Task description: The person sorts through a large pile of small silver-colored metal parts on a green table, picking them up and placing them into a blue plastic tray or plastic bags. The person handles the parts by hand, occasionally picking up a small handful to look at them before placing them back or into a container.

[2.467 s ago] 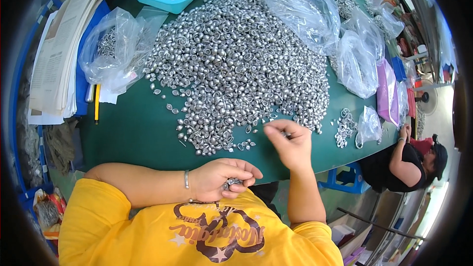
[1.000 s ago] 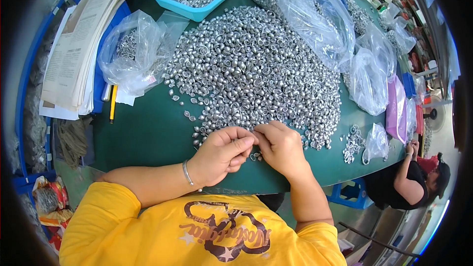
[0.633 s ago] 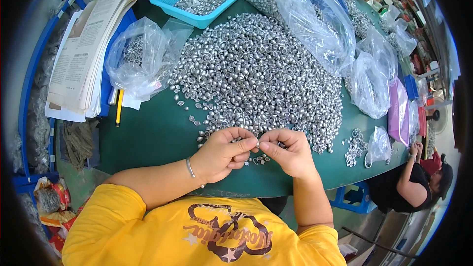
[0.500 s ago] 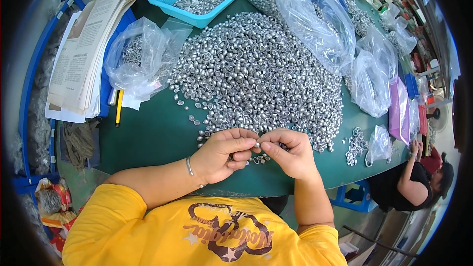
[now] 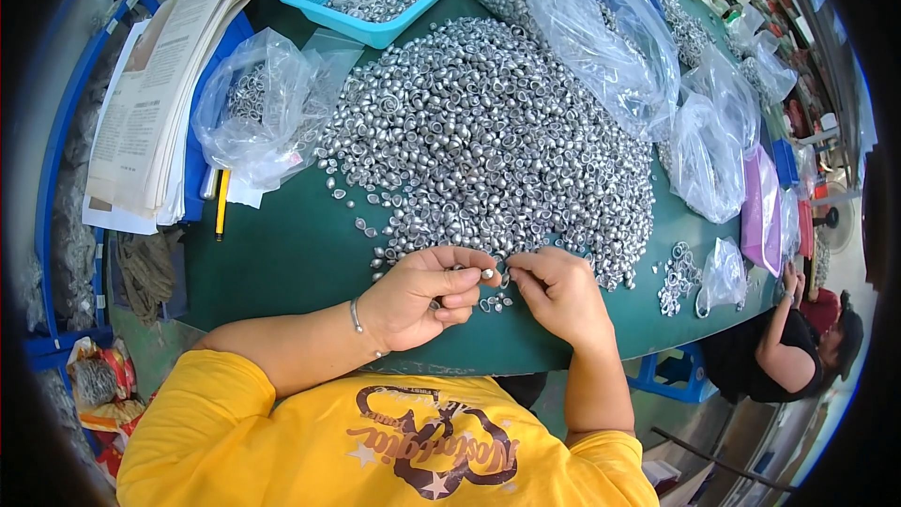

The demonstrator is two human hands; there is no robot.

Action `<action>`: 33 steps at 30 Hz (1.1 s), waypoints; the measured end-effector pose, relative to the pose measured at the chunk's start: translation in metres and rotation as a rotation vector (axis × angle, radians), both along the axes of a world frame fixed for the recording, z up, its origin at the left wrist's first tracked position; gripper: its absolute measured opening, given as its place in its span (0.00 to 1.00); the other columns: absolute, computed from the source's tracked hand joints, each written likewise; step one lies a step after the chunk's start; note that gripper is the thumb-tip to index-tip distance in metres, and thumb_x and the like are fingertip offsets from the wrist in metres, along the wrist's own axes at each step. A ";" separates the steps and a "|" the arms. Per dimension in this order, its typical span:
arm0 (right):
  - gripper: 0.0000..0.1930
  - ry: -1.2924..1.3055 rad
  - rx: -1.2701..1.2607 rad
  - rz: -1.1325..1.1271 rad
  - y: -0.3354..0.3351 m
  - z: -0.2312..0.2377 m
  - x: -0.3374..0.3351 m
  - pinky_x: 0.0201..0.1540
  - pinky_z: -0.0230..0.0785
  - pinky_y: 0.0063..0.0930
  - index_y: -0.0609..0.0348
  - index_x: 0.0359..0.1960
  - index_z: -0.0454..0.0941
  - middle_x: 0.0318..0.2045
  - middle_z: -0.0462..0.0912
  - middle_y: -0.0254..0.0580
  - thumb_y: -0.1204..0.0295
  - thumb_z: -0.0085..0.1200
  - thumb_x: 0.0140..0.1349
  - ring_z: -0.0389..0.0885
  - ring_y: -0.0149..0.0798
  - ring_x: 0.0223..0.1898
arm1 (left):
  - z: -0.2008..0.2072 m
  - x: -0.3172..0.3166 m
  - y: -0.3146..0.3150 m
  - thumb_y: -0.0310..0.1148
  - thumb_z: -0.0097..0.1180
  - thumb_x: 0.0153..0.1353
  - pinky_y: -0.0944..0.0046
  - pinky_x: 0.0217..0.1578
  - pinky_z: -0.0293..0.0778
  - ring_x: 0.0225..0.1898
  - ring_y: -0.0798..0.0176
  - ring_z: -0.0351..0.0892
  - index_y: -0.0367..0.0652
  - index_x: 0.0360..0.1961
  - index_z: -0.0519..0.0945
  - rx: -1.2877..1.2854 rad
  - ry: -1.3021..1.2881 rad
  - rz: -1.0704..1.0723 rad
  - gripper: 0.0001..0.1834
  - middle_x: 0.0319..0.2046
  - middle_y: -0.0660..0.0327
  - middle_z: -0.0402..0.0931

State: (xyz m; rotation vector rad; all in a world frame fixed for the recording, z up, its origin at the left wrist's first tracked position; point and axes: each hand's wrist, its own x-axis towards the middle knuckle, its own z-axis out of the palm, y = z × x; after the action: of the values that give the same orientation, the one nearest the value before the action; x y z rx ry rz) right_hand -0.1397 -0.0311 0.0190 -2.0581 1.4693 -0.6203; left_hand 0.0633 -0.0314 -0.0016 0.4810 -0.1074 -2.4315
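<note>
A large heap of small silvery metal pieces (image 5: 497,141), some domed and some like open drop-shaped rings, covers the table in front of me. My left hand (image 5: 427,289) is closed at the heap's near edge, pinching a small rounded silver piece (image 5: 487,273) between thumb and forefinger. Close beside it, my right hand (image 5: 560,296) has thumb and forefinger drawn together at the near edge of the heap. Whatever lies between those fingertips is too small to make out. A few loose silver pieces (image 5: 497,302) rest on the green table between my hands.
A blue plastic basket (image 5: 380,30) holds more pieces at the back. To the left are a plastic bag (image 5: 253,117), a stack of papers (image 5: 155,103) and a yellow pencil (image 5: 221,207). Clear bags (image 5: 704,160) and a small pile of rings (image 5: 678,280) lie right. Another person (image 5: 784,357) sits beyond.
My right hand has parted from my left fingertips and shifted slightly right, to the heap's edge. My left hand stays almost in place, with the silver piece in its pinch.
</note>
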 end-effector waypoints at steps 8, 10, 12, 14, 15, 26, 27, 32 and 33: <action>0.04 -0.160 -0.111 -0.097 -0.003 0.002 0.007 0.20 0.63 0.27 0.60 0.29 0.79 0.15 0.71 0.40 0.79 0.56 0.49 0.70 0.37 0.16 | -0.003 0.000 0.000 0.24 0.46 0.60 0.77 0.21 0.58 0.22 0.76 0.60 0.37 0.41 0.74 -0.046 0.049 0.001 0.09 0.37 0.59 0.73; 0.05 -0.194 -0.141 -0.108 -0.003 -0.001 0.008 0.19 0.62 0.26 0.60 0.29 0.79 0.15 0.71 0.39 0.80 0.56 0.49 0.70 0.36 0.16 | -0.004 0.000 0.000 0.24 0.46 0.60 0.77 0.21 0.58 0.22 0.76 0.59 0.37 0.42 0.74 -0.057 0.055 0.005 0.09 0.37 0.60 0.73; 0.05 -0.238 -0.191 -0.115 -0.003 -0.007 0.007 0.17 0.60 0.23 0.60 0.29 0.79 0.14 0.71 0.38 0.81 0.56 0.49 0.68 0.32 0.14 | -0.004 -0.001 0.001 0.24 0.46 0.60 0.77 0.21 0.58 0.22 0.76 0.59 0.37 0.42 0.74 -0.069 0.059 0.007 0.09 0.37 0.60 0.73; 0.06 -0.246 -0.205 -0.124 -0.003 -0.009 0.005 0.17 0.60 0.23 0.60 0.29 0.79 0.14 0.71 0.38 0.81 0.56 0.49 0.68 0.32 0.14 | -0.005 -0.003 0.001 0.24 0.46 0.60 0.77 0.21 0.58 0.22 0.76 0.60 0.37 0.42 0.74 -0.072 0.062 0.009 0.10 0.37 0.60 0.73; 0.06 -0.251 -0.215 -0.133 -0.003 -0.010 0.004 0.18 0.60 0.23 0.60 0.30 0.79 0.14 0.71 0.37 0.81 0.56 0.49 0.68 0.32 0.14 | -0.005 -0.003 0.001 0.24 0.46 0.60 0.77 0.21 0.58 0.22 0.76 0.60 0.37 0.42 0.74 -0.075 0.060 0.010 0.10 0.37 0.60 0.73; 0.05 -0.306 -0.245 -0.159 -0.004 -0.015 0.004 0.18 0.60 0.21 0.60 0.29 0.80 0.14 0.71 0.37 0.81 0.57 0.48 0.68 0.31 0.14 | 0.011 0.006 -0.013 0.30 0.46 0.62 0.78 0.19 0.57 0.21 0.76 0.59 0.37 0.38 0.72 0.090 0.081 0.120 0.08 0.33 0.61 0.71; 0.05 -0.301 -0.239 -0.172 -0.003 -0.015 0.003 0.18 0.60 0.21 0.60 0.29 0.80 0.14 0.72 0.37 0.80 0.57 0.48 0.68 0.30 0.14 | 0.015 0.008 -0.018 0.31 0.46 0.62 0.78 0.19 0.56 0.21 0.76 0.59 0.37 0.38 0.72 0.071 0.072 0.157 0.08 0.32 0.61 0.71; 0.05 -0.366 -0.265 -0.212 -0.001 -0.017 -0.001 0.18 0.60 0.18 0.61 0.29 0.80 0.16 0.74 0.36 0.80 0.58 0.48 0.68 0.26 0.14 | 0.055 0.030 -0.116 0.34 0.45 0.63 0.77 0.18 0.56 0.19 0.77 0.57 0.41 0.39 0.69 -0.152 -0.041 0.544 0.09 0.27 0.67 0.66; 0.05 -0.383 -0.262 -0.209 -0.001 -0.015 0.001 0.18 0.61 0.17 0.61 0.28 0.80 0.16 0.74 0.36 0.80 0.58 0.48 0.68 0.25 0.14 | 0.062 0.039 -0.142 0.34 0.46 0.63 0.76 0.18 0.56 0.19 0.76 0.58 0.41 0.41 0.68 -0.120 -0.051 0.632 0.09 0.27 0.66 0.66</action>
State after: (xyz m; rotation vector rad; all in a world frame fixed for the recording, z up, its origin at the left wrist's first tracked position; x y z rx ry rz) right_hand -0.1390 -0.0324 0.0043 -1.8421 1.4387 -1.2733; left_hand 0.1021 -0.1730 0.0603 0.4417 -0.1031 -1.7851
